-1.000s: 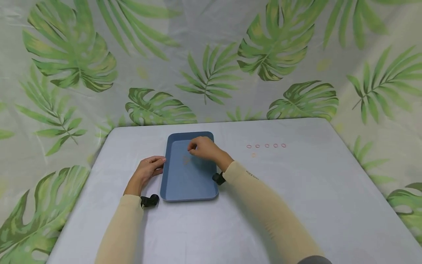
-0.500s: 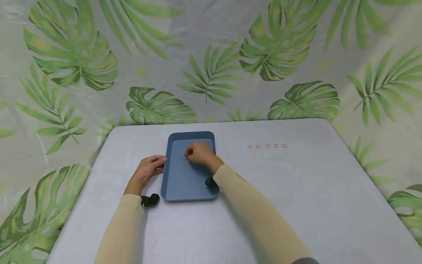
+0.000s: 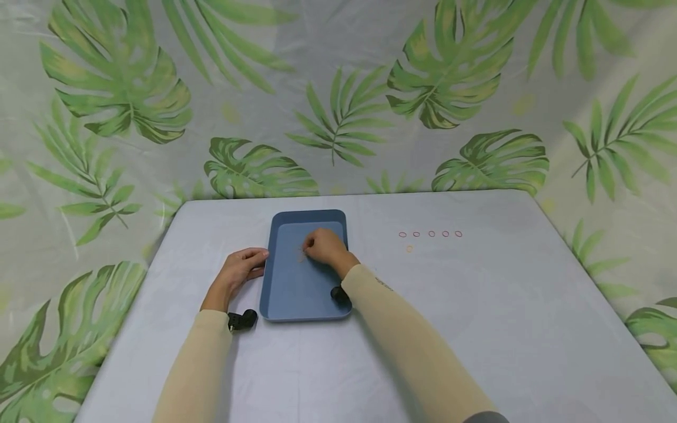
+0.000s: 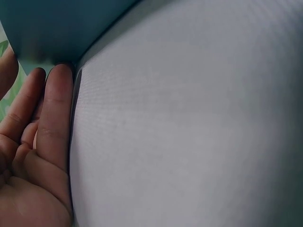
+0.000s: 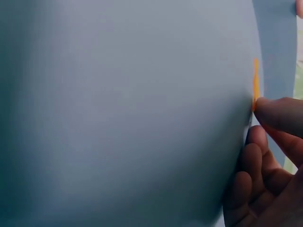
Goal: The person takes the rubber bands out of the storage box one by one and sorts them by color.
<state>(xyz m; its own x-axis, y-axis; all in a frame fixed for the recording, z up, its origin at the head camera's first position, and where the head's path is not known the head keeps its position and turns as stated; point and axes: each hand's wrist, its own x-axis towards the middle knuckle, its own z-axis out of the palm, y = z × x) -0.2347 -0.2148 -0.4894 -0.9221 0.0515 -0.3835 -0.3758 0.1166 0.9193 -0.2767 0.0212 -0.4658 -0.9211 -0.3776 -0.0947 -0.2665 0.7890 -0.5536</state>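
Observation:
A blue tray (image 3: pixel 282 299) lies on the white table. Its left side meets my left hand (image 3: pixel 239 271), whose fairly straight fingers (image 4: pixel 57 109) rest against the outer wall in the left wrist view. Inside the tray, a few thin orange rubber bands (image 3: pixel 301 258) lie in a small heap. My right hand (image 3: pixel 327 247) is low over the tray floor with its fingers curled. In the right wrist view its fingertips pinch at an orange rubber band (image 5: pixel 256 78); how many strands they hold I cannot tell.
To the right of the tray, several red rubber bands (image 3: pixel 431 234) form a row on the table (image 3: pixel 476 317). One orange band (image 3: pixel 409 249) lies just in front of the row's left end. A leaf-patterned cloth (image 3: pixel 338 106) hangs behind the table.
My right hand came down from above the tray to the orange bands, then shifted slightly right, and the heap looks more spread. My left hand stays at the tray's side.

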